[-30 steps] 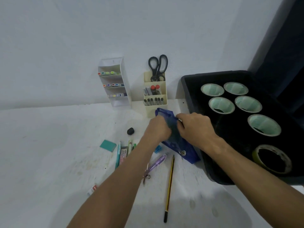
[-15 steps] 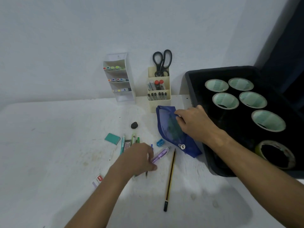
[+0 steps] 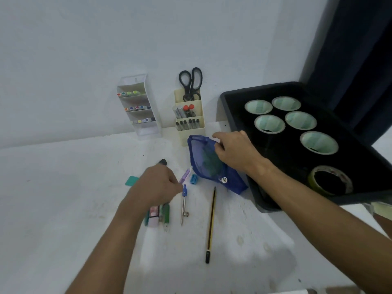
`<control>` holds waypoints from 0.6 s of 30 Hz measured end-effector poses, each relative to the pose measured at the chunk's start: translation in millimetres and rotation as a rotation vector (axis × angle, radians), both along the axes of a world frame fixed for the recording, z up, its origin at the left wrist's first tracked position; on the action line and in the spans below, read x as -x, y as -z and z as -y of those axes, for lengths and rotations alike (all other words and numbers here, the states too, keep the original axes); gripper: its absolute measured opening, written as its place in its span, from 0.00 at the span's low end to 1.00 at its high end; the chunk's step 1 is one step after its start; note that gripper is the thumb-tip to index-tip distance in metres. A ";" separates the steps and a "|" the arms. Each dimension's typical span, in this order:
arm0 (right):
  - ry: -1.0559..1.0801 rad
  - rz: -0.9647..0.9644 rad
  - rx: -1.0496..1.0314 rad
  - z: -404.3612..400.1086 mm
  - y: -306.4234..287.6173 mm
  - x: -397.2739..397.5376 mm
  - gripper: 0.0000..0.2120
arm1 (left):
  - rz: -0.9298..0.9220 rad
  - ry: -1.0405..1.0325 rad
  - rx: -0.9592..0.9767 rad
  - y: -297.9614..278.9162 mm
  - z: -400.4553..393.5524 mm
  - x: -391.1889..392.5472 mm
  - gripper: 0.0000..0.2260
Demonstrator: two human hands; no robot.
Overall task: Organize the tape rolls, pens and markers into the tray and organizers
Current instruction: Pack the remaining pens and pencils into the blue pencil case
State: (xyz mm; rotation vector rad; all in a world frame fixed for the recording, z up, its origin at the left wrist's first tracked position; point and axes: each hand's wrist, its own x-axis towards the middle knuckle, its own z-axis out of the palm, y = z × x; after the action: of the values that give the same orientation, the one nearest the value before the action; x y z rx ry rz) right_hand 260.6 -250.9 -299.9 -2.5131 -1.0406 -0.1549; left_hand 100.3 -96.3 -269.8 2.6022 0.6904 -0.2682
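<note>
My left hand [image 3: 157,187] grips a purple pen [image 3: 185,174], whose tip points up toward a blue mesh pouch [image 3: 206,166]. My right hand [image 3: 235,153] pinches the pouch's open top edge, next to the black tray [image 3: 231,115]. Several tape rolls [image 3: 269,123] lie in the tray, among them a yellowish one [image 3: 331,180] at the front. Under my left wrist lies a bunch of pens [image 3: 158,215]. A white organizer [image 3: 139,107] holds coloured markers. A cream organizer [image 3: 189,119] holds pens and black scissors [image 3: 191,83].
On the white table lie a metal compass [image 3: 184,201], a yellow-black pencil [image 3: 211,223], a blue sharpener [image 3: 193,179], a teal eraser [image 3: 131,180] and a black lump [image 3: 163,161]. The wall stands right behind the organizers. A dark curtain [image 3: 356,60] hangs at the right.
My left hand let go of the pouch, dropped to the loose pens, took the purple pen and raised it toward the pouch. My right hand stayed on the pouch.
</note>
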 end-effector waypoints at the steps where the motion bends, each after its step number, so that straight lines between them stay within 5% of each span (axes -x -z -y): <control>1: 0.001 0.004 0.014 -1.5 0.9 -0.8 0.13 | 0.034 -0.017 0.049 -7.4 0.9 -4.7 0.11; 8: 0.004 -0.060 -0.012 2.0 -2.0 0.2 0.16 | 0.159 -0.245 0.505 8.4 30.4 -89.8 0.07; 13: 0.014 -0.070 -0.010 -0.9 -0.7 -0.5 0.16 | 0.154 -0.240 0.532 33.4 41.8 -120.5 0.14; 18: -0.006 -0.029 0.013 0.8 0.9 -2.1 0.15 | 0.165 -0.249 0.450 33.9 36.1 -107.0 0.06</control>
State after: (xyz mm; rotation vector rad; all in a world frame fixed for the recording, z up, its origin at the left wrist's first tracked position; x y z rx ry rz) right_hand 262.7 -251.7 -300.8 -2.5161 -1.0405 -0.1097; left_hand 207.3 -132.4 -303.8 2.0631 0.7828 -0.1130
